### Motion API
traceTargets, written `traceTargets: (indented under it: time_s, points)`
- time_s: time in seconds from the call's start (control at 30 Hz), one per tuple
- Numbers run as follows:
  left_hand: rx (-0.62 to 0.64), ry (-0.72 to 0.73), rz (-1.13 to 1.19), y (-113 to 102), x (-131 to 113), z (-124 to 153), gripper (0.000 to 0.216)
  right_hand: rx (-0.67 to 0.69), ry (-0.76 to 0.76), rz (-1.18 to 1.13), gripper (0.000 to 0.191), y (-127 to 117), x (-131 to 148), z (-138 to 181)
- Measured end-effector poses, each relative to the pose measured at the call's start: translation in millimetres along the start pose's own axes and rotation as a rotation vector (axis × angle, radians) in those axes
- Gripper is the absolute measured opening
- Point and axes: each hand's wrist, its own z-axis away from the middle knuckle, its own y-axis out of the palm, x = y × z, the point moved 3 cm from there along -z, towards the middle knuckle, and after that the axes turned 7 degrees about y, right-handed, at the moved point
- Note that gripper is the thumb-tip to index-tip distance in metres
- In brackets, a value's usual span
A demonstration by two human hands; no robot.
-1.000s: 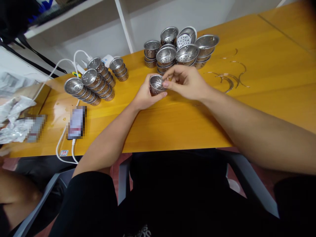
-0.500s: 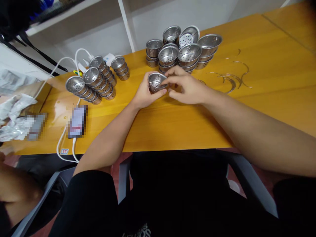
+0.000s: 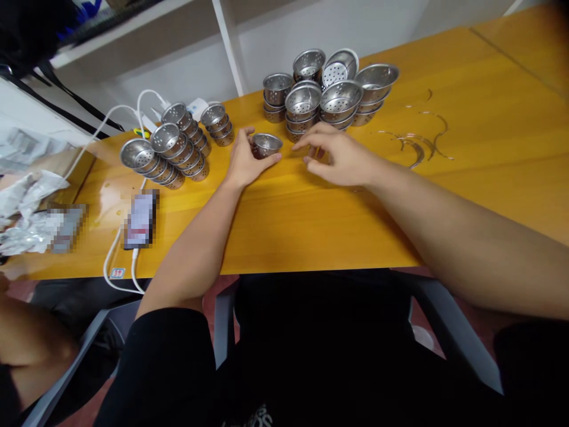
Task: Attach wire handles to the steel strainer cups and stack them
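The left hand (image 3: pixel 242 163) has moved a little leftward since half a second ago, taking the cup (image 3: pixel 267 144) with it. The right hand (image 3: pixel 340 159) stays almost where it was, so a gap now parts its fingertips from the cup; earlier they reached to the cup's rim. The rim also shows flatter now, with less of the inside in view.

The cup lies mouth up in the crook of the left hand, the thumb across its near side and the other fingers on its far left. The left thumb and fingers stand rather wide about it; whether they press on it or rest loosely, one cannot tell. The right fingers are half curled, apart and bare, with the cup to their left.

The table (image 3: pixel 284 231) spreads below both hands. Just beyond the right fingers stand the right stacks (image 3: pixel 303 102), perforated cups like the first, one on top tipped toward the camera. Left of the left fingers, near them, are the left stacks (image 3: pixel 165 139). Farther left and nearer the body lies a phone (image 3: pixel 141 219) with a white cable (image 3: pixel 108 261). Well beyond the fingers runs a shelf (image 3: pixel 133 35).
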Motion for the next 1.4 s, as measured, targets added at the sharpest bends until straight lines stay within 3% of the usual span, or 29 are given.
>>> traceTargets:
  time_s: [0.27, 0.53, 0.73, 0.8, 0.9, 1.0, 1.27, 1.4]
  points:
    - [-0.101, -0.07, -0.092, -10.5, 11.8, -2.4, 0.109, 0.042, 0.049, 0.029, 0.042, -1.0, 0.8, 1.3]
    - [-0.113, -0.185, -0.065, -7.9, 11.6, -4.3, 0.08, 0.067, 0.05, 0.013, 0.037, -2.1, 3.1, 0.9]
    - [-0.026, -0.064, -0.019, -13.3, 4.9, -7.4, 0.054, 0.068, 0.074, 0.011, 0.038, -2.2, 2.4, 0.8]
    - [-0.076, -0.031, -0.039, -20.9, 7.2, -8.4, 0.057, 0.065, 0.075, 0.015, 0.038, -2.2, 2.7, 0.8]
    - [-0.164, -0.04, -0.06, -32.7, 10.5, -9.3, 0.077, 0.067, 0.069, 0.017, 0.039, -2.2, 3.5, 0.7]
    - [-0.139, -0.062, -0.043, -37.5, 9.5, -9.5, 0.094, 0.065, 0.076, 0.016, 0.04, -2.1, 4.1, 0.7]
    - [-0.189, -0.108, -0.081, -47.0, 4.0, -10.0, 0.091, 0.069, 0.069, 0.02, 0.041, -0.7, 1.7, 0.8]
    - [-0.254, -0.085, -0.082, -56.3, 9.4, -11.3, 0.075, 0.066, 0.057, 0.031, 0.041, -0.3, -2.6, 0.5]
